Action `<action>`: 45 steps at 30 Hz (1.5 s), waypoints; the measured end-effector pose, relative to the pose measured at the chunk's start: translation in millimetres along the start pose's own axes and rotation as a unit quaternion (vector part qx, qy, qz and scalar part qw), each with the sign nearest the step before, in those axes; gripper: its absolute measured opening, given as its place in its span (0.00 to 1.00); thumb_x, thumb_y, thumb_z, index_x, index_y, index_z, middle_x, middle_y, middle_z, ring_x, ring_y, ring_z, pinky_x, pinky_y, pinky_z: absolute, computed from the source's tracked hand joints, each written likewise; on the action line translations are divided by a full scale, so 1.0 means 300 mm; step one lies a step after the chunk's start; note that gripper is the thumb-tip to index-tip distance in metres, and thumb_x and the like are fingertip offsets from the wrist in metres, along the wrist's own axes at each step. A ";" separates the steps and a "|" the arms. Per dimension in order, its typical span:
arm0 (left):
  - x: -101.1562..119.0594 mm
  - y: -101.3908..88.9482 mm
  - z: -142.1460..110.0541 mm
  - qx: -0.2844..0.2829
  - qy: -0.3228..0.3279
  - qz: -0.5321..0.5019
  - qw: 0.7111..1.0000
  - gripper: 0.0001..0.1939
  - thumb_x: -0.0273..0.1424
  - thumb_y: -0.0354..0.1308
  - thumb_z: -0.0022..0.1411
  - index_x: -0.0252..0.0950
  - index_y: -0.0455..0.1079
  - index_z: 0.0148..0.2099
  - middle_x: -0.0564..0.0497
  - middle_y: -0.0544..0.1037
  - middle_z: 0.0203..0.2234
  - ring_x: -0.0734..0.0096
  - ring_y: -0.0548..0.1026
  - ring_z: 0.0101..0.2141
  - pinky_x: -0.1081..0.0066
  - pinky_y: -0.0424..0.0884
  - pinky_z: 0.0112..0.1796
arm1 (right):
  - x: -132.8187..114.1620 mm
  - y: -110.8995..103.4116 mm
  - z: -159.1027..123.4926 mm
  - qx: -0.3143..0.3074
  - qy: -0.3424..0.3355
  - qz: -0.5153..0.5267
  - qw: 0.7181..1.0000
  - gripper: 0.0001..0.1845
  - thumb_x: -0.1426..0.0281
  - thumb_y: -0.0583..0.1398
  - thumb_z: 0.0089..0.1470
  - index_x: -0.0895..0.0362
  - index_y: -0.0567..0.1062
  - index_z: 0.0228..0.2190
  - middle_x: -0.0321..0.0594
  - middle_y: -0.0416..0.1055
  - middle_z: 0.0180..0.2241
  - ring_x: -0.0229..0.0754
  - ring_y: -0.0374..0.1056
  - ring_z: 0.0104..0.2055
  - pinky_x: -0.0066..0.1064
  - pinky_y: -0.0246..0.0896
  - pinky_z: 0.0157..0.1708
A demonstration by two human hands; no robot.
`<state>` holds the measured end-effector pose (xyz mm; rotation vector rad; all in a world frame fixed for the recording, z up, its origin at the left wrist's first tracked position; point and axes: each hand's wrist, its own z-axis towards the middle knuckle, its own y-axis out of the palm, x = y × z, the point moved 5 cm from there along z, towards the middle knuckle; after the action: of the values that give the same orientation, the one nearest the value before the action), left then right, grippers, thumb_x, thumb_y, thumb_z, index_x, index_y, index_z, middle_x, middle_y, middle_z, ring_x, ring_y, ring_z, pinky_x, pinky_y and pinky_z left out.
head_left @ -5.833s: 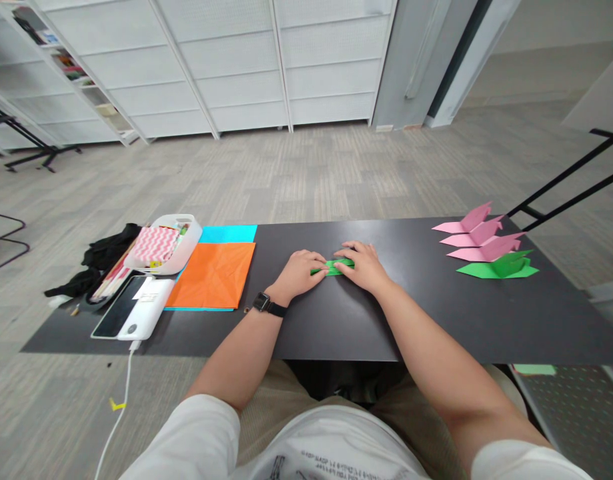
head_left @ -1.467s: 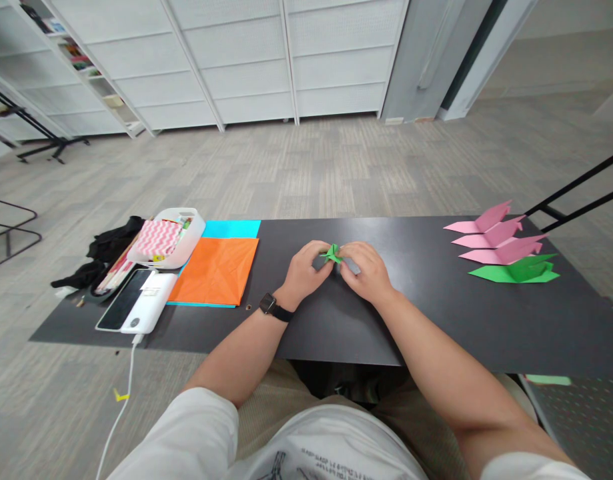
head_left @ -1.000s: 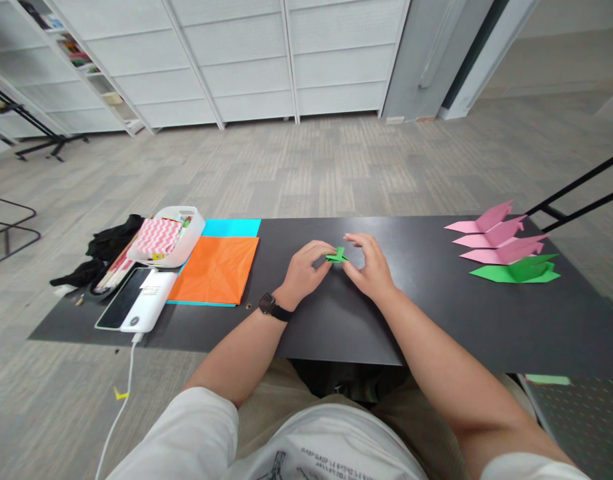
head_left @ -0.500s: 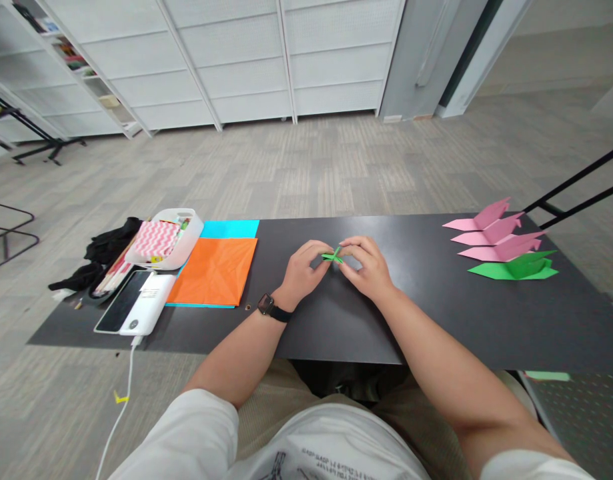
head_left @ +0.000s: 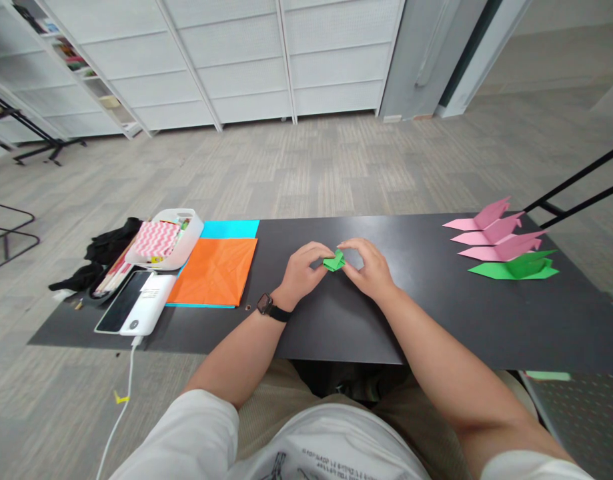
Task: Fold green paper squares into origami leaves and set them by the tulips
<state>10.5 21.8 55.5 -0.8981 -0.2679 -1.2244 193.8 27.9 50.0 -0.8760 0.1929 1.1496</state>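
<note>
A small folded piece of green paper is held just above the dark table, between my two hands. My left hand pinches its left side between thumb and fingers; a black watch is on that wrist. From the other side, my right hand has its thumb and curled fingers on the paper's right edge. Fingers cover part of the folds. Off to the right stand several folded paper birds: pink ones in a row and a green one nearest me.
Orange paper sheets lie over blue paper left of my hands. Beyond them are a white bin of supplies, a phone, a white power bank with a cable, and black cloth. The dark table ends close to my lap.
The green paper has turned in my fingers, from a thin edge-on shape to a broader face showing. Both hands have barely shifted and keep hold of it.
</note>
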 end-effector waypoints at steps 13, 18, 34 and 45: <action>0.000 -0.004 -0.006 0.014 -0.050 0.006 0.999 0.15 0.44 0.62 0.73 0.38 0.75 0.38 0.48 0.82 0.36 0.67 0.80 0.38 0.65 0.77 0.43 | -0.017 -0.021 0.012 -0.003 0.045 0.053 0.998 0.08 0.63 0.63 0.66 0.51 0.77 0.33 0.39 0.79 0.34 0.45 0.75 0.38 0.40 0.71 0.41; -0.008 -0.002 -0.006 0.006 -0.075 -0.023 0.997 0.17 0.45 0.62 0.73 0.38 0.73 0.35 0.51 0.79 0.31 0.68 0.78 0.34 0.67 0.75 0.39 | 0.003 -0.003 0.011 -0.019 0.085 0.093 0.992 0.11 0.62 0.64 0.64 0.51 0.74 0.30 0.37 0.78 0.33 0.44 0.75 0.36 0.38 0.70 0.42; -0.046 -0.010 -0.004 0.032 -0.104 -0.042 0.993 0.14 0.44 0.68 0.68 0.38 0.81 0.38 0.48 0.81 0.35 0.70 0.78 0.35 0.69 0.76 0.36 | 0.043 -0.017 0.008 0.020 0.095 0.080 0.992 0.10 0.60 0.67 0.63 0.51 0.82 0.32 0.39 0.78 0.32 0.43 0.73 0.35 0.37 0.72 0.37; -0.056 -0.009 -0.015 0.015 -0.043 0.057 0.997 0.13 0.25 0.61 0.70 0.43 0.83 0.52 0.50 0.86 0.40 0.68 0.82 0.38 0.65 0.77 0.43 | 0.055 -0.030 0.004 -0.012 0.045 0.021 0.999 0.13 0.71 0.61 0.66 0.47 0.85 0.45 0.38 0.85 0.42 0.45 0.81 0.43 0.38 0.76 0.45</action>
<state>0.8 30.0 43.3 -0.9285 -0.3002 -1.0761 208.4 39.3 46.2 -0.9487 0.2729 1.1547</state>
